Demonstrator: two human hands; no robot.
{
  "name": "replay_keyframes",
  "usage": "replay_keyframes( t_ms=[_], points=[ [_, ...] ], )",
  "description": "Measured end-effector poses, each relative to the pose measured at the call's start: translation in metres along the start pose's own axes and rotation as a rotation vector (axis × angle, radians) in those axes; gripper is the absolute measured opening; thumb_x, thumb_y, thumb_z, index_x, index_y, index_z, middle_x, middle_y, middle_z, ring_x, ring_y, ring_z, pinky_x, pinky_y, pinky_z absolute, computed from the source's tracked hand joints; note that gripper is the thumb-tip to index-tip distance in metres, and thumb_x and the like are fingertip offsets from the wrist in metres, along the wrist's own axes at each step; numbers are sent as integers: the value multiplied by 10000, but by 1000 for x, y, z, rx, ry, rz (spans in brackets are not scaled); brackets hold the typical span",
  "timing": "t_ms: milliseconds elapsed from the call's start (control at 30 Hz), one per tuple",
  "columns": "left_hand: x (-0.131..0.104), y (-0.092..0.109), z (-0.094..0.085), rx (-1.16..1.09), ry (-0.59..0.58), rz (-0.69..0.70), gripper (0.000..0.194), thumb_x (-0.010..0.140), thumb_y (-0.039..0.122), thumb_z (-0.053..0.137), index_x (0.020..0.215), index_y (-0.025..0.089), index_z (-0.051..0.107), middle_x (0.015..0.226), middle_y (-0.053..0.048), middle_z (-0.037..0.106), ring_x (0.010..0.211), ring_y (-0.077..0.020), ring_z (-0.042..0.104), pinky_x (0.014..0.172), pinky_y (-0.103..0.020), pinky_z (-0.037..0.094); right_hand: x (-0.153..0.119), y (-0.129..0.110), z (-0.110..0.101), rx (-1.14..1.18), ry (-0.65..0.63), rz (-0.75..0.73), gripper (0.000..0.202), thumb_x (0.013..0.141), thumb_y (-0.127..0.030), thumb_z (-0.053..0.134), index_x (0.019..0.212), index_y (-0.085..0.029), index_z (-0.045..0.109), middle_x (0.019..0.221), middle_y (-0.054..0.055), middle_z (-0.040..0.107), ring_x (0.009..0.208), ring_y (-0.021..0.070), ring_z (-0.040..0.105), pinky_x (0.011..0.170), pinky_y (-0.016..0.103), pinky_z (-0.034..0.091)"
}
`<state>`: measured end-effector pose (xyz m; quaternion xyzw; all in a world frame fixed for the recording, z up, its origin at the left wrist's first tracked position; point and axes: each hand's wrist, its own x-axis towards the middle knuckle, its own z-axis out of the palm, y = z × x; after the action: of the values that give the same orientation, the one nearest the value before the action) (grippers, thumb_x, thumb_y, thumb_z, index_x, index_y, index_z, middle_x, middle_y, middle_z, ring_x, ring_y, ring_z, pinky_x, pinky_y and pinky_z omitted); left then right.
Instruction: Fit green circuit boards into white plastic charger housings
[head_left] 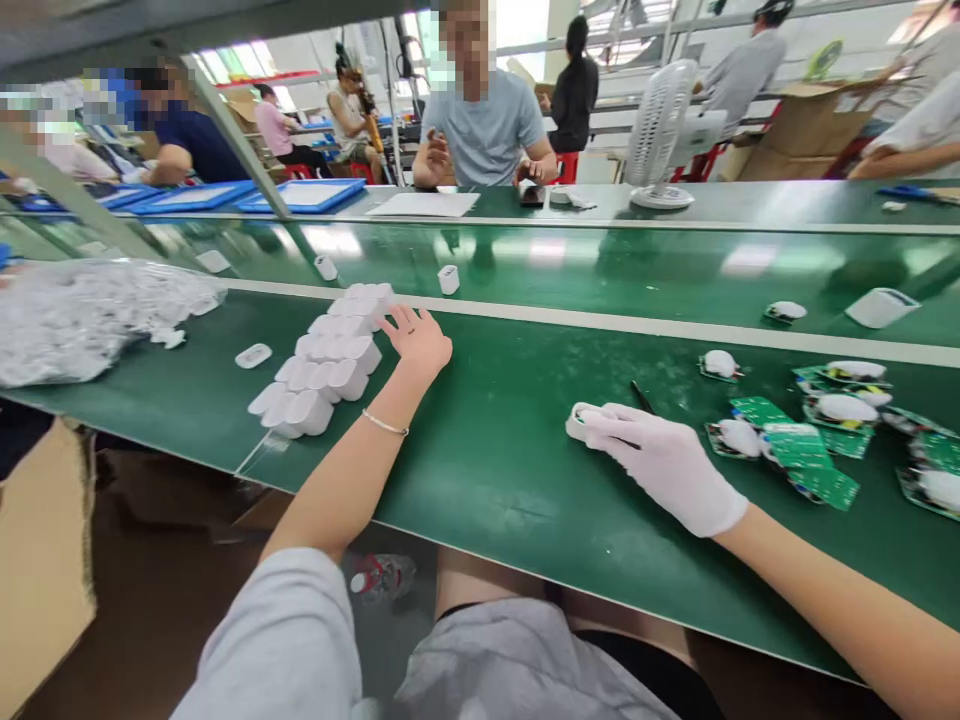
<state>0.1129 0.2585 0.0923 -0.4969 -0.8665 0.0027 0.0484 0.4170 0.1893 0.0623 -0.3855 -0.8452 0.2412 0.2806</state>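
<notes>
My bare left hand [417,340] has its fingers spread at the far right end of a block of white plastic housings [311,370] standing in rows on the green table. Nothing shows in its grasp. In a white glove, my right hand [649,455] is closed on a small white housing [578,422] with something green inside its opening. A thin dark tool [642,397] lies just behind the glove. To the right of it are several green circuit boards [806,455] with white rounded parts on them. One flat white piece [253,356] lies left of the rows.
A clear bag of white parts [97,310] lies at the left. Beyond a pale strip [570,318], the green belt [525,265] carries scattered housings [448,279]. A person sits opposite, near a white fan [661,135]. A cardboard box [45,540] stands lower left.
</notes>
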Motion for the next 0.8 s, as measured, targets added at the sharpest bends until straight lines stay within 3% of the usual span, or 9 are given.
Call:
replay_keyframes(
  t_ms=[133,267,433,500,533,633,733,800],
  points=[
    [22,-24,3,-26,98,-133,697,813,247,456,1428,-6,245,1494,-273,205,1403,-396,94,1089,-626,12,8,-5,-5,85,13,181,266,798,-403,610,1027,-317,715,1019,-6,714,848,211,681,819,334,531],
    [35,-37,7,-33,79,-191,696,782,188,463,1412,-31,263,1451,-302,282,1396,-391,133,1093,-626,59,42,4,-23,-30,73,302,358,746,-436,642,1055,-270,712,941,19,736,797,218,679,808,355,517],
    [35,-46,2,30,114,-100,581,808,211,417,1290,-114,400,1424,-287,336,1375,-411,145,1082,-641,77,116,47,-53,-293,329,427,341,755,-340,626,1039,-173,714,989,62,721,939,213,637,839,280,451],
    [35,-50,0,41,131,-55,548,832,227,365,1274,-92,423,1443,-255,321,1367,-423,137,1040,-695,115,140,69,-62,-406,331,540,350,836,-352,527,1033,-121,702,1026,113,703,983,224,623,827,267,435],
    [35,-52,-1,63,126,-134,550,813,215,378,1263,-97,433,1449,-258,308,1364,-428,140,1034,-698,142,149,79,-65,-426,332,587,362,847,-342,513,1039,-94,692,1041,141,693,990,234,620,815,270,434],
    [34,-49,-7,100,130,-134,577,767,222,421,1256,-81,459,1445,-279,310,1352,-455,153,973,-725,227,166,101,-72,-443,301,658,315,816,-294,562,1012,-86,694,1015,154,693,948,231,630,779,259,442],
    [22,-31,-17,29,134,31,453,765,242,440,1094,-23,603,1280,-300,501,1276,-494,287,897,-722,292,171,112,-80,-442,260,667,296,757,-237,629,1040,-170,685,1055,83,689,935,178,621,798,219,441],
    [4,-10,-22,-110,29,236,335,791,294,449,847,53,676,1011,-258,641,1067,-474,502,854,-682,343,171,117,-91,-470,275,703,337,781,-226,599,1114,-204,648,1148,78,651,996,175,598,851,241,435]
  ],
)
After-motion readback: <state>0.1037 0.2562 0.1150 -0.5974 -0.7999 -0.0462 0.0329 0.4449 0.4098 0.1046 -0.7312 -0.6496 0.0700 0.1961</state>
